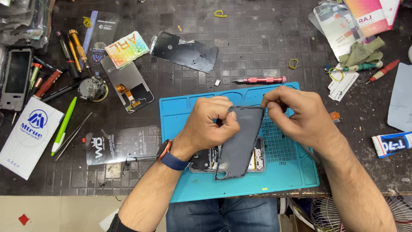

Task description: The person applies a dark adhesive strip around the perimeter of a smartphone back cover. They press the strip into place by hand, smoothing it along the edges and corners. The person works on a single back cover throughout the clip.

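Both my hands hold a dark grey phone back cover [239, 144], tilted up over the blue work mat [287, 172]. My left hand [210, 122] pinches the cover's upper left edge. Its upper right corner is gripped by my right hand [298, 114]. Under the cover lies the opened phone body [206, 161], its inner parts showing at both sides. A watch with a blue strap [169, 155] is on my left wrist.
A pink screwdriver [259, 80] lies just beyond the mat. Left of the mat are a phone screen with orange flex cable [128, 86], a black back panel [184, 52], tweezers [73, 135], pens, screwdrivers and a white box [28, 135]. A glue tube [391, 144] lies at right.
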